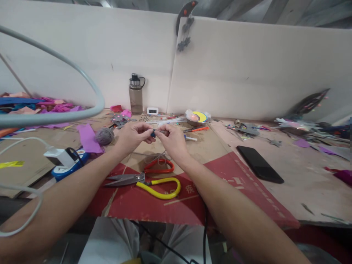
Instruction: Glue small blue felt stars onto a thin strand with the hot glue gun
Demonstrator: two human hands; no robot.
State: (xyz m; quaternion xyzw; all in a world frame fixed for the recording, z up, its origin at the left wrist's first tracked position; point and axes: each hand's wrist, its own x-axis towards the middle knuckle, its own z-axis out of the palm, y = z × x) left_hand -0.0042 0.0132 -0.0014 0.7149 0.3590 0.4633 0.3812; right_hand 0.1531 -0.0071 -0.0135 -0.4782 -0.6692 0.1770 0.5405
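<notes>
Above the middle of the table, my left hand (134,136) and my right hand (172,141) meet at the fingertips. Between them is a small dark blue piece (153,133), pinched by my left fingers. My right fingers are pressed together right beside it; what they grip is too small to make out. Loose grey yarn (156,157) hangs and lies below the hands. Scissors (141,179) with one red and one yellow handle rest on the red sheet (132,207) between my forearms. A grey yarn ball (104,136) sits left of my left hand.
Behind stand a bottle (136,96), a small white clock (152,110) and a bowl (198,123). A black phone (260,164) lies at the right. At the left are a charger (59,157), cables, coloured scraps (52,104) and a curved grey tube (79,71).
</notes>
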